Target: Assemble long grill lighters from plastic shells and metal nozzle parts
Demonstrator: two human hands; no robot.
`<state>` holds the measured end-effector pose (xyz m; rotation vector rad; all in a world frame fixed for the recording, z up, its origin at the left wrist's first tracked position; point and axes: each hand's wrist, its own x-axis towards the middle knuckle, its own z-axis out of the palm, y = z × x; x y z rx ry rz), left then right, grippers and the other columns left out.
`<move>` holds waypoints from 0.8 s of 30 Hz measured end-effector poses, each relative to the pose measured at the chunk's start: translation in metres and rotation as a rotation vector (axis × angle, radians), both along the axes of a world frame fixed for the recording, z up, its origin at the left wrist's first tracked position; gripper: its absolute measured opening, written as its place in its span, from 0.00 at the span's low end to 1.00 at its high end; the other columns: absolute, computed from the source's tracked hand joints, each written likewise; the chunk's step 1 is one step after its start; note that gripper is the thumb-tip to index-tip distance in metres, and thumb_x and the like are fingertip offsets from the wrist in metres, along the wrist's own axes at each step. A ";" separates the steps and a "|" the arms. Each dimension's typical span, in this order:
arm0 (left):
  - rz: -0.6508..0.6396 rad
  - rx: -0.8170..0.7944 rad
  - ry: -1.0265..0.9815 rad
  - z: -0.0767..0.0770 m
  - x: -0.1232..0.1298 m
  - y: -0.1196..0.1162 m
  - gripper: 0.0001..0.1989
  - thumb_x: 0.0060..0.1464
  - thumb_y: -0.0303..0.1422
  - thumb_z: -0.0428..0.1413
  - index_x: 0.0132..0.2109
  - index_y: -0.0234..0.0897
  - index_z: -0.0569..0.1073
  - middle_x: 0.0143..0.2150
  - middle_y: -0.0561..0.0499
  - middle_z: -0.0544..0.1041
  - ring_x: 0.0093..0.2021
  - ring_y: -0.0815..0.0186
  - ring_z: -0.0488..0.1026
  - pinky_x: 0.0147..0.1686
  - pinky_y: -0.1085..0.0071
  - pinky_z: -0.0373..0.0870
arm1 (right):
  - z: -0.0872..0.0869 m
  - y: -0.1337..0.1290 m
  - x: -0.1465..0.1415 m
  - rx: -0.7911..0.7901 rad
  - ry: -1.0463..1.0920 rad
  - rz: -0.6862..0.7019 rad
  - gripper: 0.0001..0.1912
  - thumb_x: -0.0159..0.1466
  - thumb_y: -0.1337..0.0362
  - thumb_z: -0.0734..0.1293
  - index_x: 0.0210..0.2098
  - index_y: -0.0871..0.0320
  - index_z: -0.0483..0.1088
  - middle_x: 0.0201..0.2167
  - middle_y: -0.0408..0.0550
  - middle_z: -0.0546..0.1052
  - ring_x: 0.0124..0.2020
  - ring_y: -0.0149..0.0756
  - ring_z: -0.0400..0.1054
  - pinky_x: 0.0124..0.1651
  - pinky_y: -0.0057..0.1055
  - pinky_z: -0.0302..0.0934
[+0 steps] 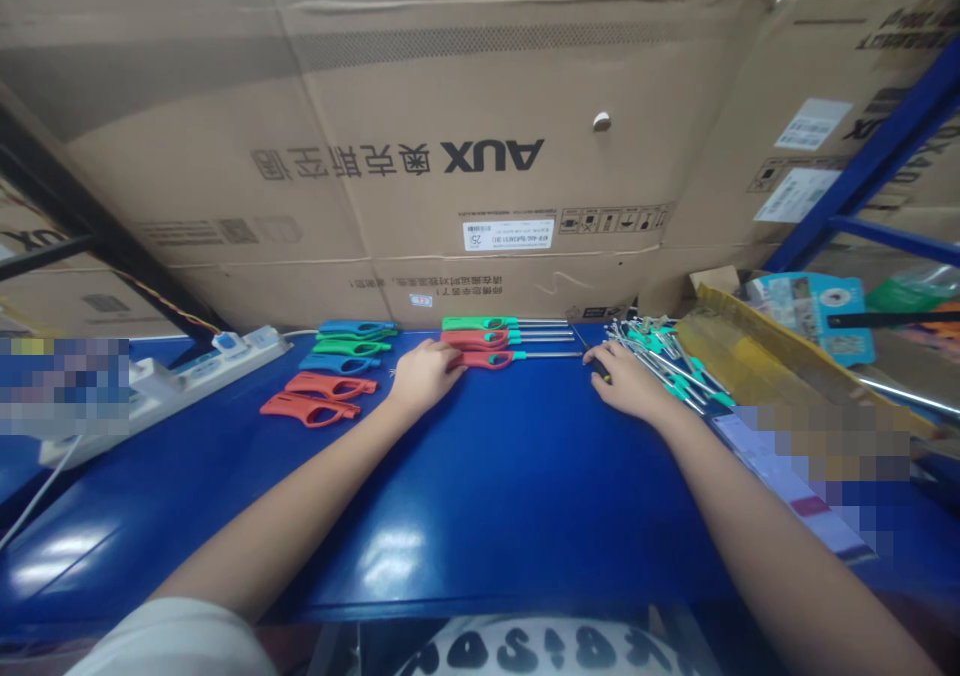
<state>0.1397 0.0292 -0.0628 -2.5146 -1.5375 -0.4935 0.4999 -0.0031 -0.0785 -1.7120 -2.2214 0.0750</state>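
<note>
My left hand (426,376) is closed at the handle end of a red long-nosed lighter (495,359), the nearest in a short stack. Its thin metal tube points right, toward my other hand. Behind it lie another red lighter (472,338) and a green lighter (472,323), tubes also pointing right. My right hand (628,381) is wrapped round a small screwdriver (604,372) with a black and yellow handle; its thin shaft slants up and left, close to the tube tips. Left of my left hand are blue, green and orange lighter handles (330,386) without tubes.
Metal tubes with green ends (686,376) are heaped at right, beside a yellow-taped carton (742,346). A white power strip (225,366) lies at left on the blue tabletop (480,486). Large cardboard (420,76) stands behind; a blue frame post (862,166) rises at right.
</note>
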 end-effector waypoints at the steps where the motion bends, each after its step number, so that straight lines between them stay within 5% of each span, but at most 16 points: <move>1: 0.005 0.004 0.002 0.000 0.000 -0.001 0.08 0.62 0.37 0.56 0.42 0.42 0.80 0.46 0.47 0.82 0.49 0.55 0.75 0.42 0.66 0.72 | 0.000 0.000 0.000 0.003 0.001 0.001 0.15 0.63 0.68 0.62 0.49 0.56 0.71 0.51 0.56 0.71 0.51 0.48 0.69 0.53 0.43 0.66; 15: 0.067 -0.003 -0.005 0.017 -0.004 -0.016 0.12 0.61 0.41 0.58 0.48 0.44 0.79 0.50 0.49 0.81 0.49 0.57 0.77 0.40 0.68 0.73 | 0.000 0.000 0.002 0.004 -0.009 0.012 0.16 0.64 0.66 0.62 0.50 0.57 0.73 0.52 0.58 0.69 0.54 0.51 0.68 0.58 0.46 0.63; 24: 0.323 0.028 0.014 0.060 -0.099 0.000 0.14 0.60 0.37 0.54 0.47 0.37 0.79 0.45 0.42 0.80 0.48 0.50 0.75 0.47 0.60 0.72 | 0.013 -0.004 -0.008 0.236 0.072 0.119 0.17 0.66 0.63 0.61 0.52 0.56 0.72 0.54 0.59 0.68 0.57 0.53 0.64 0.62 0.52 0.59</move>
